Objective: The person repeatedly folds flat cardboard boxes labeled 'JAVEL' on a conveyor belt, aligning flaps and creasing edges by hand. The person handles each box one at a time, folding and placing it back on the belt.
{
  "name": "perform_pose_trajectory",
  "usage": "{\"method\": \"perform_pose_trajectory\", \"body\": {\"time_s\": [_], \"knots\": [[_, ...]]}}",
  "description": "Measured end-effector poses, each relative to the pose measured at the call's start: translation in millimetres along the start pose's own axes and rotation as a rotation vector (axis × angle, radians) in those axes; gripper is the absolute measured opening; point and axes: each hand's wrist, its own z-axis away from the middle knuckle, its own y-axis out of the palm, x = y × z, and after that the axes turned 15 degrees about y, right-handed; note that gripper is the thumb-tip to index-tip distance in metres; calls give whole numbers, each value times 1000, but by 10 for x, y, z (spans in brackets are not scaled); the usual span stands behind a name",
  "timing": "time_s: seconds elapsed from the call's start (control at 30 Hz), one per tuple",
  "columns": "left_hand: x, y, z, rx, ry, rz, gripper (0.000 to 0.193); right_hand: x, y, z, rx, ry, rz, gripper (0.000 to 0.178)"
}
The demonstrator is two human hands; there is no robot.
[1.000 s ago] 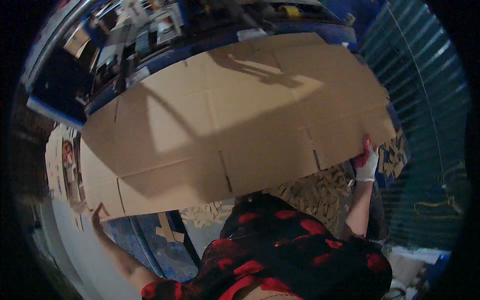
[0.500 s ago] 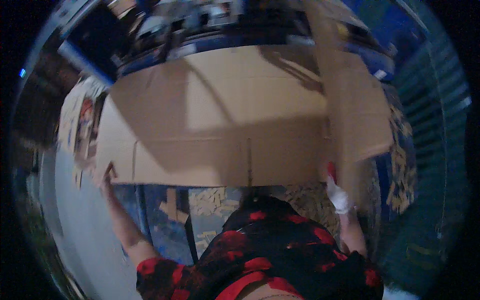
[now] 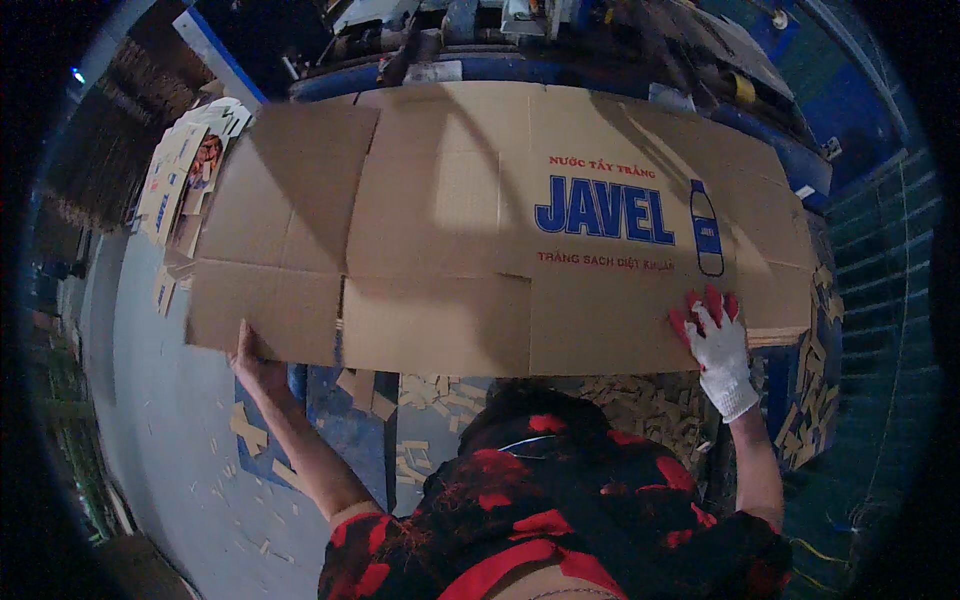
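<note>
A wide brown cardboard sheet (image 3: 435, 325) with crease lines and cut slots lies across the machine bed in front of me. Its right part carries blue and red print and a drawn bottle. My left hand (image 3: 254, 368), bare, grips the sheet's near left edge, thumb on top and the other fingers hidden beneath. On the printed part, close to the near right edge, rests my right hand (image 3: 722, 350) in a white glove with red fingertips, its fingers spread. More cardboard layers (image 3: 778, 338) show their edges just right of the glove.
Blue machinery (image 3: 520, 68) runs along the far side. At left stands a pile of printed cardboard pieces (image 3: 185, 170) beside a grey floor (image 3: 150, 400) strewn with scraps. More scraps (image 3: 640, 400) lie below the sheet. A green corrugated wall (image 3: 885, 300) rises at right.
A blurred upright strip of cardboard at right is gone, and a printed face now shows there. My right hand has moved slightly right, its fingers now spread on the print. My left hand keeps its grip.
</note>
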Motion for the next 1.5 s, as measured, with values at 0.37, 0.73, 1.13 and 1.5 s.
{"method": "perform_pose_trajectory", "body": {"time_s": [0.37,0.73,1.13,1.5], "knots": [[-118,1426,1409,1737,977,-1113,69,-21,277,-63,-217,-16,-33,21],[-231,1675,783,1820,397,-1007,68,-169,-618,-233,485,-51,-318,78],[1176,2059,-65,971,144,-542,61,-484,844,-1157,-163,778,-157,50],[1527,1766,-566,907,288,-1134,70,-375,509,-1290,-5,900,-143,47]]}}
